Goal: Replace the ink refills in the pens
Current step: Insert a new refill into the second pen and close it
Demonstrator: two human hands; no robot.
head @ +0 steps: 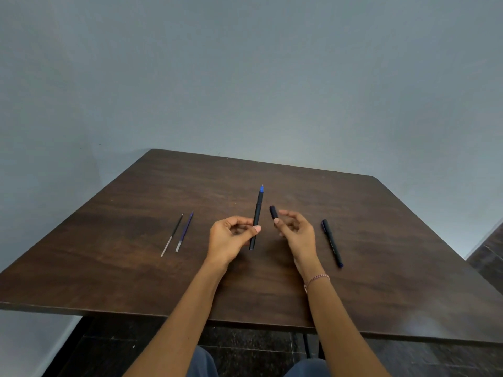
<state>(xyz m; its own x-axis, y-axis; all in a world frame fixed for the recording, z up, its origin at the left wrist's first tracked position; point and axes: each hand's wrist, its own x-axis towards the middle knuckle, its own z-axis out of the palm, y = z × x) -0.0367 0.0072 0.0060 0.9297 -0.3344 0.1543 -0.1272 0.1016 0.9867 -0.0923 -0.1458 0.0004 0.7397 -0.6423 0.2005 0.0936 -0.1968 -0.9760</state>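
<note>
Our knees (202, 363) sit nearest, under the surface (381, 281). Above it our left hand (231, 235) holds the uncapped pen (257, 219) upright, grip pinched on the dark lower barrel, blue tip up. Our right hand (295, 229) has its grip closed round the cap (273, 212), just beside. We judge this the opening step. Next comes setting the cap down and unscrewing the barrel two-handed. A black refill (172, 235) and blue refill (185, 231) lie left, a capped pen (332, 242) right.

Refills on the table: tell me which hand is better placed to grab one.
Probably the left hand: both refills lie on its side, though it grips the pen; the right hand, farther off, holds the cap.
</note>
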